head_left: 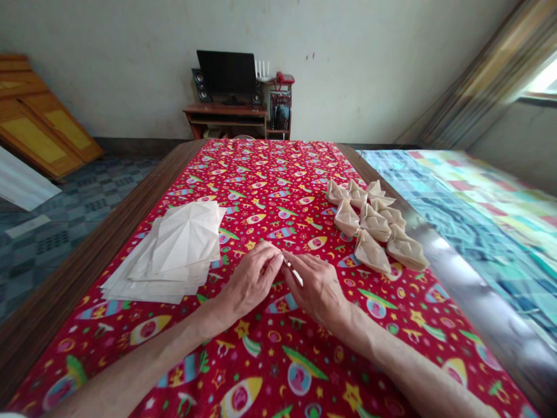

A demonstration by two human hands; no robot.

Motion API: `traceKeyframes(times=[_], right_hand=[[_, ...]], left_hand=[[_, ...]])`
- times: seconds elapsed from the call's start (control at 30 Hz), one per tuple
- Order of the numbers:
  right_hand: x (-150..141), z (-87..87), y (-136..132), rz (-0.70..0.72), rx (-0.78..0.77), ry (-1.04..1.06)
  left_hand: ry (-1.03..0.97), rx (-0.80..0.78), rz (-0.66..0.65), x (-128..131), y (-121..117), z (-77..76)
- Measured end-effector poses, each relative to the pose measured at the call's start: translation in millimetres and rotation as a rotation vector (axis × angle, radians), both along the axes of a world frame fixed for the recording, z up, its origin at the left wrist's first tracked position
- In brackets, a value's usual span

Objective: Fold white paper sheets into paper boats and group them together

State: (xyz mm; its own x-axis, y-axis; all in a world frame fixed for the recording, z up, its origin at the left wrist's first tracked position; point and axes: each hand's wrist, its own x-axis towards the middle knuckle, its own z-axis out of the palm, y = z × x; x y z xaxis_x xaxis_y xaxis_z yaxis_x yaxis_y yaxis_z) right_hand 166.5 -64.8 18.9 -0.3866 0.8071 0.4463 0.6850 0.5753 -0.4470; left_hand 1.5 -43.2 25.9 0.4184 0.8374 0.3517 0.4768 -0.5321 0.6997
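My left hand and my right hand meet over the middle of the red patterned cloth. Between their fingertips is a small folded piece of pale paper, mostly covered by the fingers. Both hands have their fingers closed around it. Left of them lies a stack of creased off-white paper sheets, its edges uneven. To the right stands a group of several folded paper boats, pointed at the ends and set close together.
The red cloth covers a table with a dark wooden edge. Beyond it, a monitor stands on a small desk against the wall. A bed with a checked cover is on the right, a wooden cabinet at far left.
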Motion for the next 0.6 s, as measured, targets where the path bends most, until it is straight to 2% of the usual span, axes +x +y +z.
traceKeyframes(times=[0.1,0.2,0.27,0.33,0.43,0.6], right_hand=[[2,1.8,2,-0.072,-0.096,0.249],[3,1.0,7,-0.149,-0.317,0.577],[3,-0.6,10,-0.137,-0.451,0.757],[3,-2.3,13,-0.122,-0.526,0.850],[4,-5.3,14,-0.123,-0.568,0.825],[13,-11.6,16,-0.157,-0.538,0.499]], left_hand=[[-0.037,0.099,0.050,-2,0,-6.5],[-0.083,0.141,0.156,-4,3,-18.8],[-0.157,-0.006,0.137,-4,4,-24.3],[-0.218,-0.193,0.062,-4,3,-25.0],[-0.251,-0.287,0.016,-5,2,-18.7],[-0.161,-0.267,0.077,-9,3,-8.3]])
